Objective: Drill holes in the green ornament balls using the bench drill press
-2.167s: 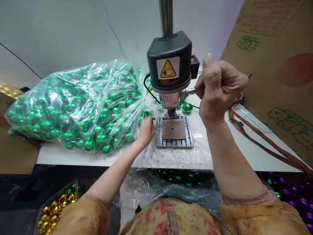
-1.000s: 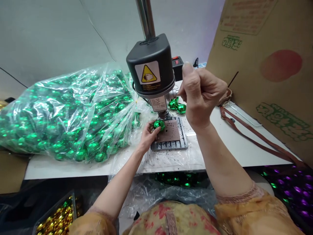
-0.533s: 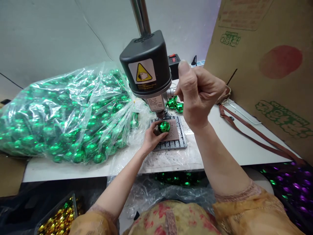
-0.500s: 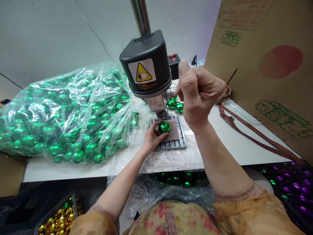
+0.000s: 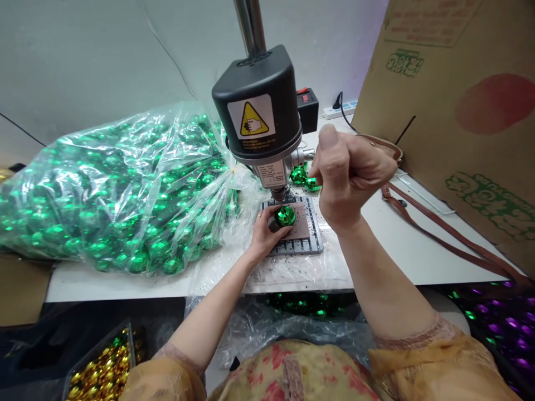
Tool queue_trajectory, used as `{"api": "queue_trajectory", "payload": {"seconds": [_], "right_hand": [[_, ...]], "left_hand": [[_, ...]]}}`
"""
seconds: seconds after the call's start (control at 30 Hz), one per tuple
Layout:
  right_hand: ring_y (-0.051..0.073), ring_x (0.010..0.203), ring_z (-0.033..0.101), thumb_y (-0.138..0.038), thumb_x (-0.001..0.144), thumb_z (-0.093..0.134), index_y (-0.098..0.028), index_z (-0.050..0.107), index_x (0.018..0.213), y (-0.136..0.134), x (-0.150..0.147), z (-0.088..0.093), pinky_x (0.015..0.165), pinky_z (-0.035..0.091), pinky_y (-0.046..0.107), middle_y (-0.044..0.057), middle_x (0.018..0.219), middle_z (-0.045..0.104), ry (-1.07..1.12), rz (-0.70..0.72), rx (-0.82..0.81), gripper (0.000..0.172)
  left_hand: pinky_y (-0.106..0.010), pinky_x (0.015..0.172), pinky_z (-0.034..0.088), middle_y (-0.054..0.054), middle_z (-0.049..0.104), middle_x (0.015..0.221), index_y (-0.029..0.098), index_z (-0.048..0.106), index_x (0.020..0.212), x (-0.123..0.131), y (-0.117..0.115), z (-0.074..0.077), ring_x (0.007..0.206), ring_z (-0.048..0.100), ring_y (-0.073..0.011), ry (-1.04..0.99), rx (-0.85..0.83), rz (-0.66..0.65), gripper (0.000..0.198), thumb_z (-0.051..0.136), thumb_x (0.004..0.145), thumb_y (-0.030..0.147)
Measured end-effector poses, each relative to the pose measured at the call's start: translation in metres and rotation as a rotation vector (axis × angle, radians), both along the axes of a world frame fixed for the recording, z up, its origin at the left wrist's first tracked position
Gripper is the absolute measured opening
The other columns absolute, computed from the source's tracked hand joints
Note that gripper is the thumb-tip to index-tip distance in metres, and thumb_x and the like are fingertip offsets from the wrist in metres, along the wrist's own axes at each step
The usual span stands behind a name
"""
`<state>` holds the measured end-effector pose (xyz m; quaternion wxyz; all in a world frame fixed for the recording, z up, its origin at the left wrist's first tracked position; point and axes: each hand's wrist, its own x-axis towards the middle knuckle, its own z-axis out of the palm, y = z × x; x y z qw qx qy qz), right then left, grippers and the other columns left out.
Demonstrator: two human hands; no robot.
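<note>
My left hand [image 5: 268,228] grips a shiny green faceted ball [image 5: 285,215] between thumb and fingers, on a pinkish pad [image 5: 301,223] over the slotted grey base plate [image 5: 316,239]. Directly above the ball is the tip of a black drill press [image 5: 257,111] with a yellow warning label. My right hand [image 5: 353,178] is closed at the press's right side, beside its silver lever hub [image 5: 303,154]; the lever's grip inside the fingers is hidden. Dark shavings are scattered round the plate.
A large clear bag of green balls [image 5: 125,195] lies left. Loose green balls [image 5: 298,174] sit behind the plate. At right are a brown strap [image 5: 443,239] and a tall cardboard box [image 5: 460,111]. Gold balls [image 5: 102,367] and purple balls [image 5: 510,323] are below the table.
The view has shifted slightly, so the press and table appear a little further right. My right hand sits somewhat lower on the lever side. My left hand still grips the green ball.
</note>
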<state>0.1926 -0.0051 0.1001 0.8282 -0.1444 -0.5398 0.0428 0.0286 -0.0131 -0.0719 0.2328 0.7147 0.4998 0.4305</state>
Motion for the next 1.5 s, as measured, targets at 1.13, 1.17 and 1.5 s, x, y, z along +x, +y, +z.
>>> {"api": "queue_trajectory", "payload": {"seconds": [1.13, 1.17, 1.5], "right_hand": [[0.004, 0.035, 0.031, -0.020, 0.088, 0.058, -0.018, 0.026, 0.048, 0.016, -0.005, -0.033, 0.038, 0.021, 0.026, -0.008, 0.041, 0.029, 0.073, -0.103, 0.206, 0.051], [0.004, 0.034, 0.031, -0.019, 0.087, 0.058, -0.018, 0.027, 0.048, 0.016, -0.005, -0.034, 0.037, 0.021, 0.026, -0.008, 0.041, 0.029, 0.070, -0.099, 0.210, 0.051], [0.003, 0.034, 0.030, -0.017, 0.089, 0.060, -0.018, 0.040, 0.047, 0.004, -0.002, -0.010, 0.037, 0.019, 0.025, -0.008, 0.041, 0.032, 0.050, -0.015, 0.077, 0.046]], "left_hand": [[-0.043, 0.100, 0.049, -0.007, 0.066, 0.120, 0.024, 0.061, 0.124, 0.003, -0.004, 0.003, 0.114, 0.061, -0.0269, -0.012, 0.029, -0.001, 0.053, 0.083, 0.077, 0.036], [-0.043, 0.100, 0.049, -0.007, 0.066, 0.121, 0.024, 0.061, 0.124, 0.003, -0.004, 0.003, 0.115, 0.061, -0.0271, -0.013, 0.030, -0.001, 0.053, 0.083, 0.077, 0.036], [-0.043, 0.098, 0.050, -0.008, 0.067, 0.119, 0.023, 0.061, 0.121, 0.005, -0.003, 0.005, 0.113, 0.062, -0.0271, -0.002, 0.037, 0.018, 0.051, 0.083, 0.076, 0.035]]}}
